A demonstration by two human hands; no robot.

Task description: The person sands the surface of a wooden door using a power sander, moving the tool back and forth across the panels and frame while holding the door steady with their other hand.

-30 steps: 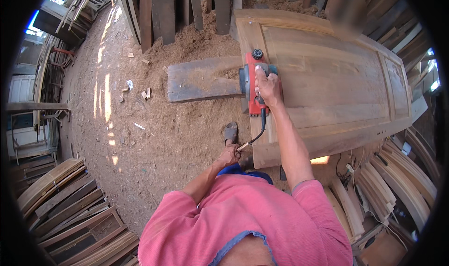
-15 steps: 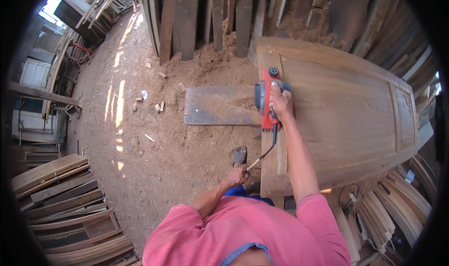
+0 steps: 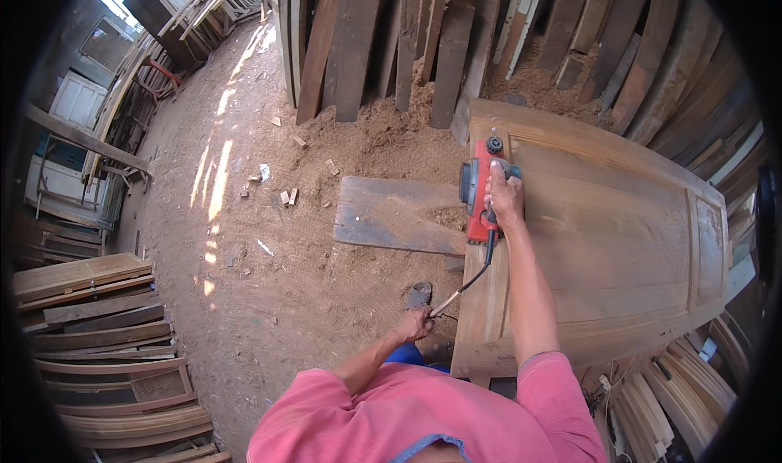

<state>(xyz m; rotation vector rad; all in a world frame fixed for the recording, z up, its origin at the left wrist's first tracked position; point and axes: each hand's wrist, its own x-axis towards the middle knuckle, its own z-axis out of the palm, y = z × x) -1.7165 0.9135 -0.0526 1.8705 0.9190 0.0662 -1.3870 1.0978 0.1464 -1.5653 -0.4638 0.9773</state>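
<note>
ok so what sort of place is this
Most likely a woodworking shop: the right hand grips a red power planer on a panelled door, planks stand in rows, and shavings or sawdust litter the ground.

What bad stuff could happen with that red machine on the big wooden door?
The red power planer sits by the edge of the wooden door with only the right hand on it, so it might tip or slip off. The left hand holds the cord, which could snag or get cut if it strayed under the planer. Loose wood scraps on the floor might trip someone.
</note>
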